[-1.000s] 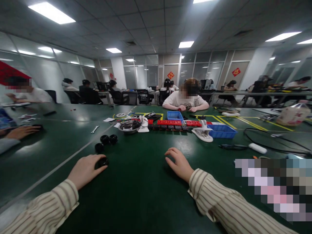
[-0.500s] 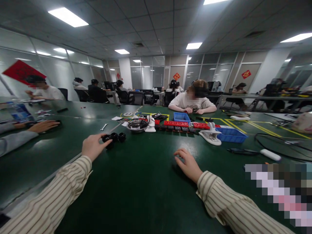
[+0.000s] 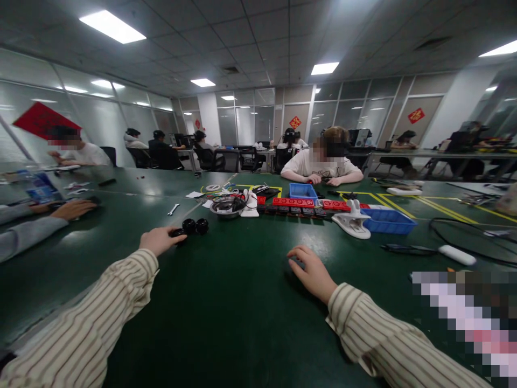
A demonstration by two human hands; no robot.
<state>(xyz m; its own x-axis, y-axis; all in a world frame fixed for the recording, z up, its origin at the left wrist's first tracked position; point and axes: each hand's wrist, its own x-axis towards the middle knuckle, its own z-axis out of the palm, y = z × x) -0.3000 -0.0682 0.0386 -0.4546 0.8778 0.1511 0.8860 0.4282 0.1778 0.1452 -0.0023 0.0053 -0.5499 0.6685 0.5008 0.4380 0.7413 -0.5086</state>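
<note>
My left hand [image 3: 159, 240] is closed on a small black round piece [image 3: 177, 233], low at the green table's surface; my fingers partly cover it. Just to its right stand two more black round pieces [image 3: 195, 226], close together; their exact kind is too small to tell. My right hand [image 3: 310, 271] rests on the table [image 3: 238, 291] with loosely bent fingers, a gap between thumb and forefinger and nothing in it. A small wrench [image 3: 173, 209] lies beyond my left hand.
Ahead are a metal bowl [image 3: 225, 208] with cables, a row of red parts [image 3: 294, 202], a white clamp [image 3: 353, 222] and blue bins [image 3: 388, 221]. Cables and a white bar [image 3: 457, 255] lie right. A co-worker's hand [image 3: 75, 210] is at left; another person [image 3: 323, 164] sits opposite.
My left hand has lowered to the table, bringing the black piece down beside the other two. My right hand keeps its place. The view has turned slightly.
</note>
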